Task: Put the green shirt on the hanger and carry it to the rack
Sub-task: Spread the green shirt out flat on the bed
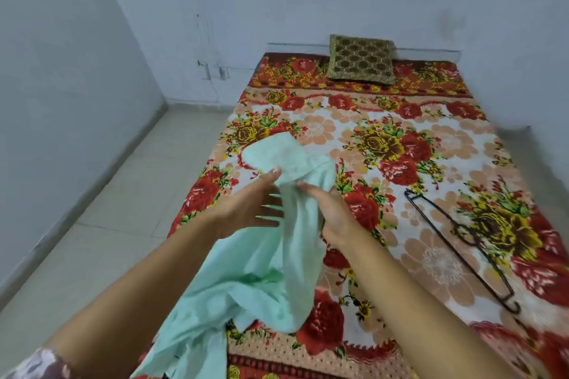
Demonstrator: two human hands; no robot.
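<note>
Head view: both hands meet at the frame's centre over a bed (446,258) with a flowered cover. Left hand (246,209) has its fingers spread, thumb pressed on the shirt (246,280), a pale green cloth. Right hand (332,215) is closed around a bunched part of the shirt. One end lies on the bed above the hands; the rest hangs toward the lower left. Right of centre a dark wire hanger (462,243) lies flat on the bed, apart from the shirt. At upper centre rests a cushion (361,63).
</note>
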